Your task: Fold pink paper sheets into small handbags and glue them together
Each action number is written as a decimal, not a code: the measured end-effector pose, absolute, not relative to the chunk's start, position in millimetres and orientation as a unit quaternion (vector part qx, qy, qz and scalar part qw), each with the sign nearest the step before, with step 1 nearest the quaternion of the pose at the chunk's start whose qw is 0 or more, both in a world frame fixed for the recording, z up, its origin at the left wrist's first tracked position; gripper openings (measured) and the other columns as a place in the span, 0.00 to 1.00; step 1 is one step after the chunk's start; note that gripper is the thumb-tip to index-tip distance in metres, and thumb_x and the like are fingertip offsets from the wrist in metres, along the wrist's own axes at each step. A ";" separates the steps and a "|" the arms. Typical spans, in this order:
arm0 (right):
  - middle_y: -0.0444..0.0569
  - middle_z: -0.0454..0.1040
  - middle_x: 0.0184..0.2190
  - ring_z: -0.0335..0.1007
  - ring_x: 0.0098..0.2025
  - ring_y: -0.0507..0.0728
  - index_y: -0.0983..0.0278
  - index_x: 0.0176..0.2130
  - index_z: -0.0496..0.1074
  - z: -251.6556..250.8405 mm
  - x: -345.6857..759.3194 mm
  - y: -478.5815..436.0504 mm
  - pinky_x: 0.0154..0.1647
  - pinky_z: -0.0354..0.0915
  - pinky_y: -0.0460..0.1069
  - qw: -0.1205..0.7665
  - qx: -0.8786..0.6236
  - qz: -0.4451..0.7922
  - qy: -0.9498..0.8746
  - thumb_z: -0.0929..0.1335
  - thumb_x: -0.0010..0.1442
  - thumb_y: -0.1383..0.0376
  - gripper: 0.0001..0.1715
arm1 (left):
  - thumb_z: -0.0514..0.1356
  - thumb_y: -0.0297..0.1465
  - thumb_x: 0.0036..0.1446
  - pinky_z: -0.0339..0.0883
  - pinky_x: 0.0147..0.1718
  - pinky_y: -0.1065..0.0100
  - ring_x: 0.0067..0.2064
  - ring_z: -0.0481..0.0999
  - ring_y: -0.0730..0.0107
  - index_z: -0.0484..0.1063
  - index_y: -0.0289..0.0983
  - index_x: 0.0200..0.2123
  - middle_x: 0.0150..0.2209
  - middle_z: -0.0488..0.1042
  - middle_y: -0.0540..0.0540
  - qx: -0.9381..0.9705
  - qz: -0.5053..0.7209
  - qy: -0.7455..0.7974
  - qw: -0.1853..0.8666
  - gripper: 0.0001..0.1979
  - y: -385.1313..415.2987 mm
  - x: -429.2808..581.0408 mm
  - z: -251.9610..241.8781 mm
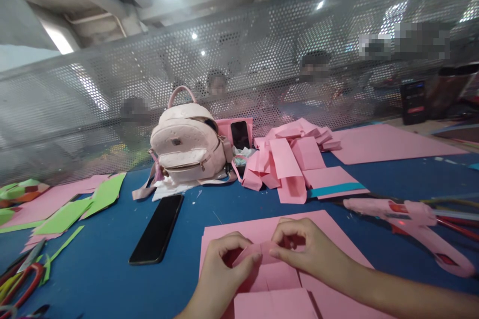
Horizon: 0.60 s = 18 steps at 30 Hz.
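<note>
Between my two hands is a folded piece of pink paper (265, 253), its upper edge raised and creased near the middle. My left hand (226, 264) pinches its left side between thumb and fingers. My right hand (305, 244) grips its right side the same way, close to the left thumb. Beneath both hands lies a larger pink sheet (325, 224) on the blue table (202, 249). Another folded pink piece (275, 305) rests just below my hands, at the bottom edge of the view.
A black phone (157, 229) lies left of my hands. A pink glue gun (407, 224) is at the right. Behind are a cream backpack (187, 144) and a pile of folded pink paper (288, 154). Scissors (28, 279) and green paper (67, 214) are on the left. A perforated metal screen (239, 70) stands behind.
</note>
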State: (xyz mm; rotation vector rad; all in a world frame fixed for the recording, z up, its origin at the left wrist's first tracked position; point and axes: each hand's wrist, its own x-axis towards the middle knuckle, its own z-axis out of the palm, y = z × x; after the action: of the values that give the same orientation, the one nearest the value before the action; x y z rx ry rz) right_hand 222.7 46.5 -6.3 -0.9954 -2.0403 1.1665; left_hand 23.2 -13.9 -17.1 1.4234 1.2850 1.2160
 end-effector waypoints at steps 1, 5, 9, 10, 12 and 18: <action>0.43 0.70 0.24 0.63 0.27 0.52 0.64 0.24 0.73 -5.6 222.7 46.1 0.29 0.60 0.46 0.290 -0.374 0.437 -0.765 0.72 0.55 0.64 0.09 | 0.66 0.32 0.53 0.65 0.34 0.70 0.33 0.74 0.66 0.79 0.35 0.27 0.28 0.77 0.45 0.567 0.486 0.515 0.422 0.07 -14.0 22.9 -16.5; 0.44 0.71 0.25 0.64 0.28 0.52 0.64 0.24 0.73 -3.0 222.9 44.3 0.29 0.60 0.47 0.287 -0.372 0.432 -0.769 0.71 0.55 0.65 0.09 | 0.66 0.34 0.55 0.66 0.35 0.70 0.33 0.75 0.66 0.79 0.35 0.28 0.29 0.78 0.45 0.556 0.496 0.517 0.422 0.08 -14.0 22.3 -13.5; 0.44 0.71 0.25 0.65 0.28 0.52 0.64 0.25 0.73 -2.7 223.4 43.4 0.30 0.61 0.47 0.287 -0.370 0.430 -0.772 0.71 0.55 0.64 0.09 | 0.66 0.35 0.54 0.68 0.36 0.69 0.34 0.76 0.65 0.78 0.36 0.27 0.30 0.79 0.44 0.552 0.507 0.515 0.417 0.08 -13.6 21.9 -11.2; 0.44 0.70 0.25 0.65 0.28 0.52 0.64 0.25 0.73 -2.9 223.5 43.3 0.30 0.62 0.47 0.288 -0.369 0.431 -0.772 0.71 0.56 0.64 0.09 | 0.66 0.35 0.54 0.68 0.36 0.69 0.34 0.76 0.64 0.78 0.36 0.27 0.30 0.79 0.44 0.554 0.507 0.514 0.415 0.08 -13.6 21.8 -10.8; 0.44 0.70 0.25 0.65 0.28 0.52 0.64 0.25 0.73 -3.3 223.8 43.0 0.30 0.62 0.47 0.290 -0.365 0.431 -0.772 0.71 0.56 0.64 0.10 | 0.66 0.34 0.54 0.68 0.36 0.69 0.34 0.76 0.64 0.78 0.36 0.27 0.29 0.79 0.44 0.558 0.508 0.511 0.412 0.08 -13.9 21.6 -10.3; 0.44 0.70 0.26 0.65 0.28 0.52 0.64 0.25 0.73 -5.4 224.3 42.4 0.30 0.62 0.47 0.293 -0.361 0.432 -0.773 0.71 0.57 0.62 0.11 | 0.66 0.33 0.54 0.67 0.36 0.69 0.34 0.76 0.65 0.78 0.36 0.27 0.29 0.79 0.45 0.556 0.504 0.509 0.422 0.07 -14.1 22.2 -11.2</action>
State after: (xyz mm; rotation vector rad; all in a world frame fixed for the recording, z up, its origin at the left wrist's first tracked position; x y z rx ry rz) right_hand 224.3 42.4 -5.4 -0.9609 -2.0586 1.1509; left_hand 22.2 -14.1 -11.2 1.3923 1.2751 1.2623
